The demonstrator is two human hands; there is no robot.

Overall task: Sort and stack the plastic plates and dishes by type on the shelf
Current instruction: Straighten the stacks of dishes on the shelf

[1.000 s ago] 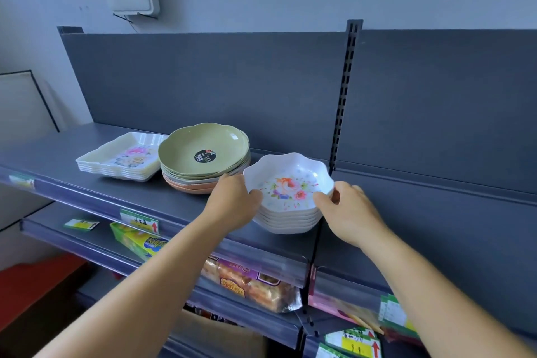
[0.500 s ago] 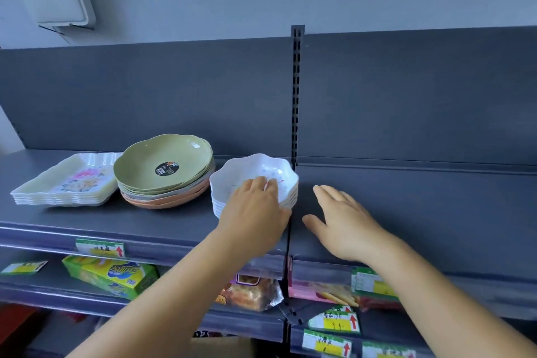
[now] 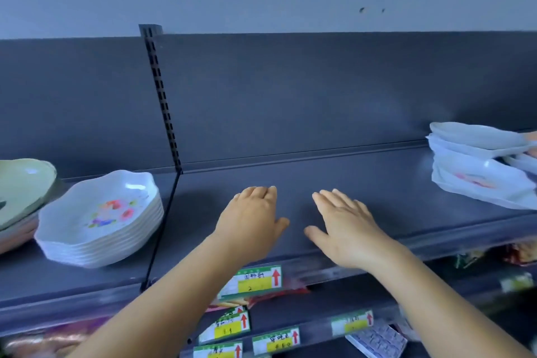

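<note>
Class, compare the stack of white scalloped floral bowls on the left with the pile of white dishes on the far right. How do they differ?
The stack of white scalloped floral bowls is nested evenly and level; the pile of white dishes sits jumbled and tilted. The bowls show fully; the pile is cut by the frame. Both rest on the grey shelf.

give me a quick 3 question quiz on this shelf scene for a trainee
1. True or false: the left hand is gripping a dish.
2. Multiple choice: where does the stack of floral scalloped bowls stand relative to the slotted upright? A) to its left B) to its right C) on the shelf below
3. Fill in: the untidy pile of white dishes lies at the far ____ of the top shelf.

Key
1. False. Both the left hand and the right hand are open and empty over bare shelf.
2. A
3. right
</note>
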